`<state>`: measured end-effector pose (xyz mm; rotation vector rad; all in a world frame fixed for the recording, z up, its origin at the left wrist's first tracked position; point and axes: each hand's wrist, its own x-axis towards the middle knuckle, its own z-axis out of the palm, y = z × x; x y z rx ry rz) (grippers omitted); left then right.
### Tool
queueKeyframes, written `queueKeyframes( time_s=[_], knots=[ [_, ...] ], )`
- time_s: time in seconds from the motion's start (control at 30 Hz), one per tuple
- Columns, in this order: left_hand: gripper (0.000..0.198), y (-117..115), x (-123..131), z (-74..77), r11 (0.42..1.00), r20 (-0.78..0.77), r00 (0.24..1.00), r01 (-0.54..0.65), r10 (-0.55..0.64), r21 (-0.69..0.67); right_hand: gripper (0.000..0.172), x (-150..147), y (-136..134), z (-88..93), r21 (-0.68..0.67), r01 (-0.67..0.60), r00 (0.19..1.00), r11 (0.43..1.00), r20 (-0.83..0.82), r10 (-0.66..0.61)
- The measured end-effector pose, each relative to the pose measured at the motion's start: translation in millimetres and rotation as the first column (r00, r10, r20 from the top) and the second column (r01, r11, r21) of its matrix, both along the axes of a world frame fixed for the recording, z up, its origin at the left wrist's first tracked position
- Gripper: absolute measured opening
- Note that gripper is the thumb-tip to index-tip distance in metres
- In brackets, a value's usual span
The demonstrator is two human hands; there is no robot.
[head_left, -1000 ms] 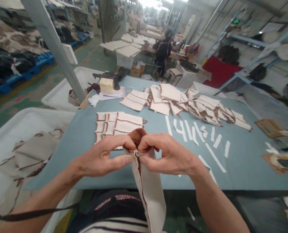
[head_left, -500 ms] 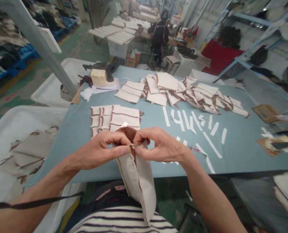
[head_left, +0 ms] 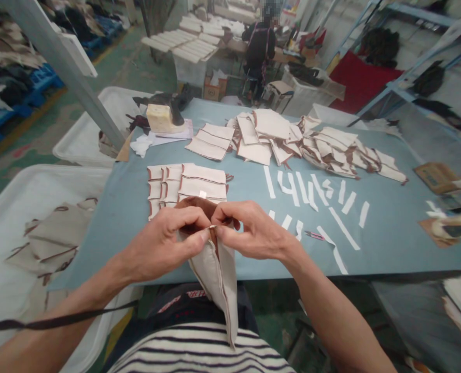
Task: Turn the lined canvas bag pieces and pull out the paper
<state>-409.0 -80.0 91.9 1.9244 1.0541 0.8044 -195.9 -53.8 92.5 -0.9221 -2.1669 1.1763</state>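
Observation:
A cream fabric piece [head_left: 224, 280] with brown edging and a brown inside hangs from both hands in front of the striped shirt. My left hand [head_left: 164, 238] pinches its top edge between thumb and forefinger. Right beside it, my right hand [head_left: 249, 230] pinches the same edge, the fingertips of both hands almost meeting. Below them the seam line runs down to a pointed lower end. Just beyond the hands lie stacked cream panels [head_left: 203, 176] with brown seams, a small white tag on top.
White strips [head_left: 343, 228] and small pink-handled snips [head_left: 315, 235] lie on the blue table [head_left: 253, 269]. A heap of cream pieces [head_left: 269, 124] covers the back. White bins [head_left: 4, 207] stand at left, a cardboard box [head_left: 434, 177] at right. A person [head_left: 259, 49] sits farther off.
Both hands keep their pinch on the fabric edge. The hanging fabric has turned and looks narrower, with the brown inside showing more. The view has shifted slightly.

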Motion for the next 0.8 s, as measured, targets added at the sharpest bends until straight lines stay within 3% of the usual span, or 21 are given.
queueKeyframes(
  time_s=[0.27,0.53,0.67,0.8],
  knots=[
    [0.016,3,-5,-10.5,1.0,0.002,1.0,-0.001,0.001,-0.027,0.008,-5,0,-9.1,-0.047,0.07,0.998,0.996,-0.004,-0.07],
    [0.016,5,-11,-4.5,0.999,-0.052,0.998,0.046,-0.045,0.019,0.011,-13,-2,-1.0,-0.02,0.085,0.977,0.996,0.199,-0.079],
    [0.016,5,-16,-3.4,0.991,-0.076,0.995,0.077,-0.068,0.112,0.01,-16,-1,-4.5,-0.139,0.091,0.992,0.986,0.102,-0.077],
    [0.019,4,-22,-9.5,0.945,-0.125,0.991,0.088,-0.051,0.315,0.011,-19,-1,-12.7,-0.286,0.081,0.993,0.955,-0.055,-0.101]
  ],
)
